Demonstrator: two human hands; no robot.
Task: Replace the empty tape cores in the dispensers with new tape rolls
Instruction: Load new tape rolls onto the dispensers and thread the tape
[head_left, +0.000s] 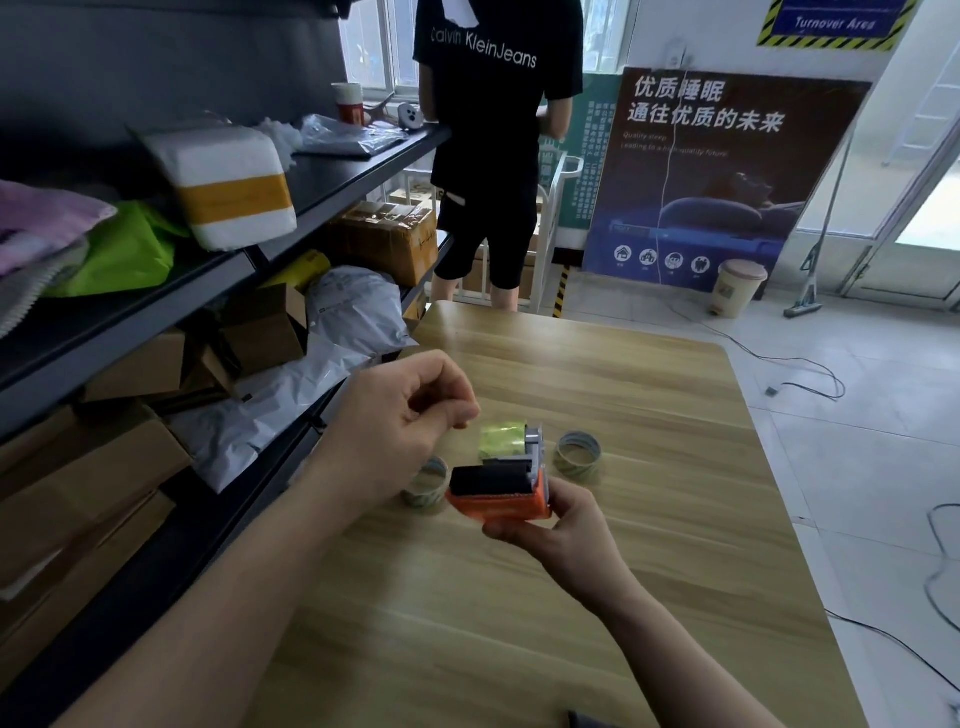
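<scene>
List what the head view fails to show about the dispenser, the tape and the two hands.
- Orange dispenser: its underside and spool are hidden by the right hand and its own body, so a loaded roll cannot be confirmed.
- Left hand: curled fingers hide whatever they pinch.
- Tape ring near the left wrist: partly covered by hand and dispenser.
- Tape ring on the table: too blurred to judge the tape left.

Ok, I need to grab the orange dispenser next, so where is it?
In the head view the orange dispenser is held in the right hand above the wooden table, between two tape rolls.
</scene>
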